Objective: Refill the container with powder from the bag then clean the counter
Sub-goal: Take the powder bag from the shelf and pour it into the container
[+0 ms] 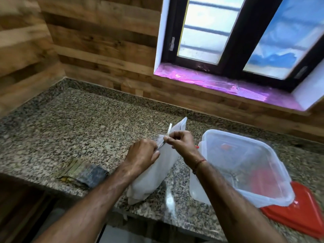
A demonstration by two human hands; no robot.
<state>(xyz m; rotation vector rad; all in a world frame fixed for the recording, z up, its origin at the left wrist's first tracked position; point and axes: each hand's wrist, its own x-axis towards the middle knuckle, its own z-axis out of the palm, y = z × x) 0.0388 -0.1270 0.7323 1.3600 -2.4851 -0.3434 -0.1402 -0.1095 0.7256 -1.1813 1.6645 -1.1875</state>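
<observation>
Early stage: our left hand (142,153) and right hand (182,142) pinch the bag (157,174) top, opening it at counter (78,123) centre. Container (245,165) at right, unfilled. Pouring and wiping remain.

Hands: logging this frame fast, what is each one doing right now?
Left hand: closed, gripping the upper part of the white bag.
Right hand: closed, fingers pinching the bag's top edge.
</observation>
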